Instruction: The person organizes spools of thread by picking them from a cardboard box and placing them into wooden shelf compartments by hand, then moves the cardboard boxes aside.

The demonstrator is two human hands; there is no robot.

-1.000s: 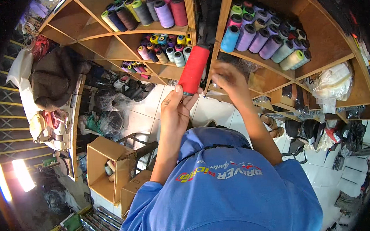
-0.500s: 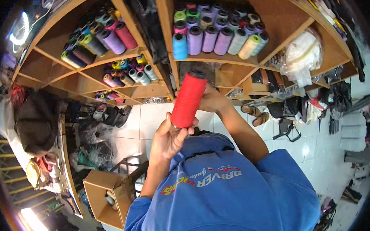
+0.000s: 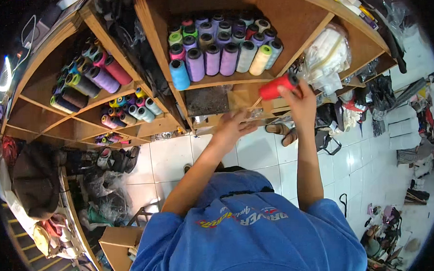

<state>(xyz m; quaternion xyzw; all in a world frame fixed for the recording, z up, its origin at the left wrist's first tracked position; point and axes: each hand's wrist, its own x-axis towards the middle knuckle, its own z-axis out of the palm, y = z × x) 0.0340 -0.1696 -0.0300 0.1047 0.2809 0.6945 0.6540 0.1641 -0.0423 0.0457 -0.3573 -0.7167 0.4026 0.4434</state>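
Red cone-shaped thread spool [image 3: 276, 87] with a black core end sits in the upper right of the head view, just under the front edge of a wooden shelf compartment [image 3: 289, 16]. The right hand [image 3: 302, 100] is closed around its right end, fingers wrapped from below, so the spool lies nearly level with its tip pointing left toward the shelf edge, a hold that looks suited to steering it by its base. The left hand [image 3: 233, 127] is in the middle of the frame, fingers spread and loosely open, holding nothing; it rests against or hovers just before the lower shelf ledge [image 3: 216, 117], and contact cannot be told.

That compartment holds upright rows of thread cones [image 3: 223, 48] in blue, purple, pink, green, cream and grey, packed touching one another with their black tops facing out, likely so the colours can be read at once. At the upper left, a slanted shelf bay [image 3: 37, 112] holds more cones [image 3: 86, 78] lying on their sides in purple, red, grey and dark tones, and a smaller bay below it holds small bright spools [image 3: 128, 109]. Right of the spool, a white plastic bag [image 3: 327, 58] sits stuffed into the next compartment. At the lower left, an open cardboard box [image 3: 117, 239] stands on the white tiled floor [image 3: 169, 159].
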